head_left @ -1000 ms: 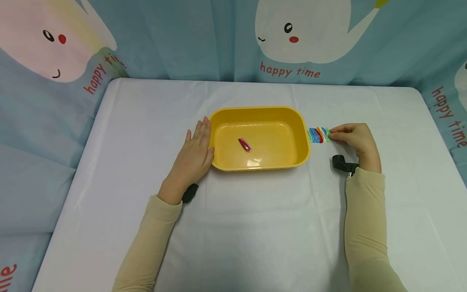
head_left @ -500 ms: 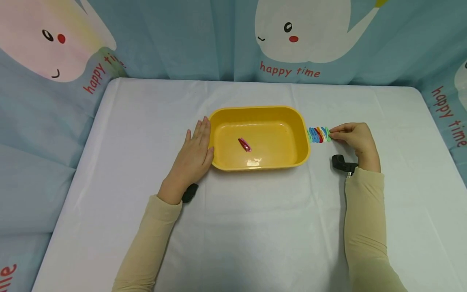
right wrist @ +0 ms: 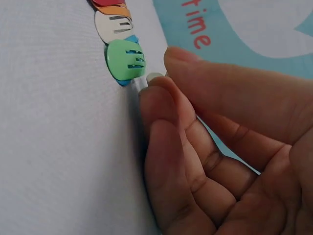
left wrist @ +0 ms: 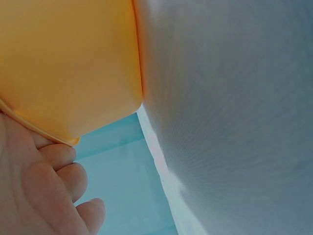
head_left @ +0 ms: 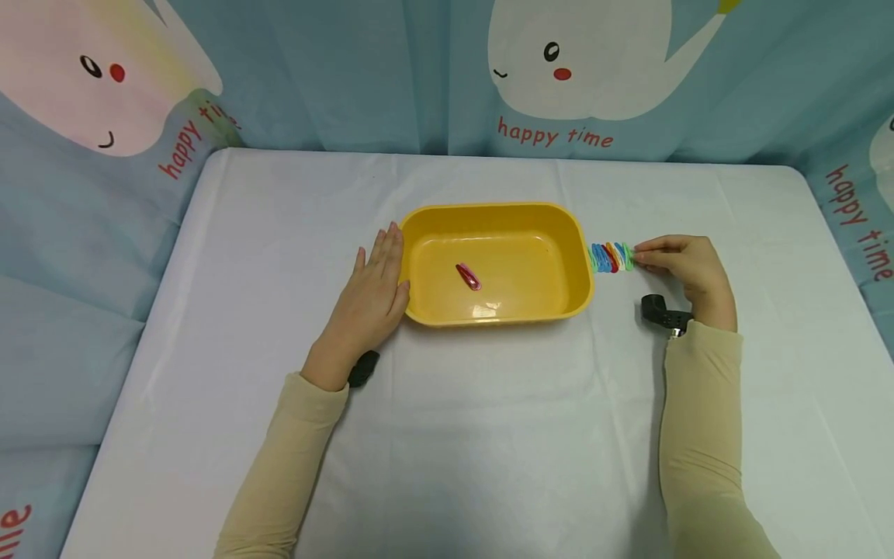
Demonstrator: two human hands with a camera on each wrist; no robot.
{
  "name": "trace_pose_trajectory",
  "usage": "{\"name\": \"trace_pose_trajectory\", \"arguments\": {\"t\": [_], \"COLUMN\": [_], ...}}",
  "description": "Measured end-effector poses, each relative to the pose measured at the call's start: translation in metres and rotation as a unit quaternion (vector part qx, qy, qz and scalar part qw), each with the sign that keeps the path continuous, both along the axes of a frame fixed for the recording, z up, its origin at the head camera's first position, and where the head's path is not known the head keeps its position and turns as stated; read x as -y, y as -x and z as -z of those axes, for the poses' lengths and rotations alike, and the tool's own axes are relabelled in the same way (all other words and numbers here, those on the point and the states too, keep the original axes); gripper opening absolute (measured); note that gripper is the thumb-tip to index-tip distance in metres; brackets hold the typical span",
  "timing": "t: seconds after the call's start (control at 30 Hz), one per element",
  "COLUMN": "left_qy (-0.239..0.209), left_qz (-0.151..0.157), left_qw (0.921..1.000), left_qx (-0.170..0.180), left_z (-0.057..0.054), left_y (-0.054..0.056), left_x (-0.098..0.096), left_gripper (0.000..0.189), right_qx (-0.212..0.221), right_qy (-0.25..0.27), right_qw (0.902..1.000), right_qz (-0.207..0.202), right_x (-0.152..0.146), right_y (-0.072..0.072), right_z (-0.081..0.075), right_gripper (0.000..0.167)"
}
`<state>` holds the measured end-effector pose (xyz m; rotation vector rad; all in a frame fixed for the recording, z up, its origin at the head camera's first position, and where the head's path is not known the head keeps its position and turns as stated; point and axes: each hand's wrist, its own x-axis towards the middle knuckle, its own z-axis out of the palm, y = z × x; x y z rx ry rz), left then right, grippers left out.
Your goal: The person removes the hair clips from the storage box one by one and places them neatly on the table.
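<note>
My left hand [head_left: 366, 295] lies with straight fingers along the left rim of a yellow plastic basin [head_left: 496, 319]. In the left wrist view, its fingers touch the outside of the basin rim. One pink-red snap hair clip [head_left: 469, 277] lies in the basin. Against the basin's right side, a row of colourful snap hair clips [head_left: 610, 257] lies on the cloth. My right hand [head_left: 687, 268] is just right of the row, thumb and fingers loosely bent. In the right wrist view, the green end clip [right wrist: 125, 59] sits apart from the fingertips, and nothing shows between them.
A white cloth [head_left: 475, 435] covers the table. Blue curtains [head_left: 363, 78] with whale prints and red lettering hang behind and at the sides. A black wrist camera [head_left: 656, 309] sits beside the right wrist, another black camera [head_left: 364, 369] beside the left.
My right hand has drawn back slightly to the right, and its fingertips have come away from the green end clip. The left hand, basin and row stay where they were.
</note>
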<state>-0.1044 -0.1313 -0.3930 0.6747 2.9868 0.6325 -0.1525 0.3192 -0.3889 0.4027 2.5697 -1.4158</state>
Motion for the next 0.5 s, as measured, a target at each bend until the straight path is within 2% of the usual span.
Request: {"name": "trace_pose_trajectory", "arguments": {"t": [0.17, 0.5], "left_qy": [0.0, 0.0], "left_qz": [-0.002, -0.002], "left_qw": [1.0, 1.0], "left_qx": [0.003, 0.004], "left_z": [-0.0006, -0.0005], "left_y": [-0.0003, -0.0002], "left_x": [-0.0003, -0.0002], "left_gripper": [0.062, 0.062], "right_qx": [0.0, -0.006], "right_qy": [0.009, 0.028], "right_qw": [1.0, 0.9996], "right_qz": [0.001, -0.003], "right_x": [0.0, 0.0016], "right_y": [0.0004, -0.0007], "right_z": [-0.0004, -0.0044], "right_gripper": [0.013, 0.006]}}
